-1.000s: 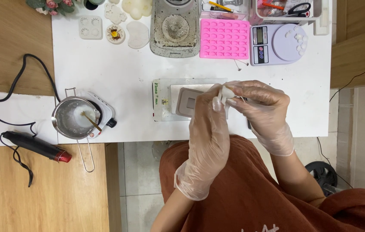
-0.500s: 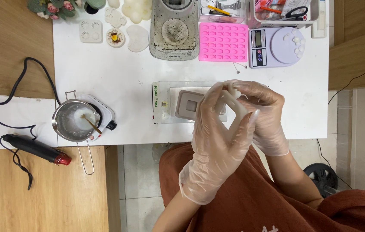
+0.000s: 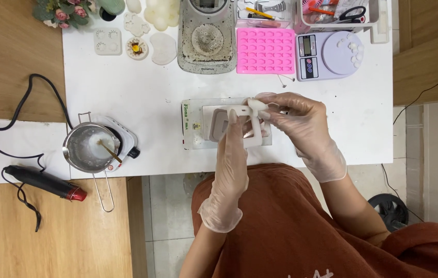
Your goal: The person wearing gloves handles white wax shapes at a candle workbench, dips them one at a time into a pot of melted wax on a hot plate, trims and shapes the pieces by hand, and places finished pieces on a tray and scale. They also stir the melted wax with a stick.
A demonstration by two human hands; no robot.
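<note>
Since half a second ago our left hand (image 3: 232,159) has dropped lower and straightened, and the translucent silicone mould (image 3: 247,123) has swung down over the grey tray (image 3: 219,123). We work at a white table (image 3: 147,87) set among wooden flooring, with a pink mould (image 3: 265,50), a lilac scale (image 3: 327,54) and a melting pot (image 3: 87,146) on it. The mould looks milky, square and floppy. Our right hand (image 3: 301,126) pinches its top edge; the left fingers clasp its side.

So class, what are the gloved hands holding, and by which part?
Both hands, left and right, hold a white mould over the table; the right pinches its top end, the left grips its side.
</note>
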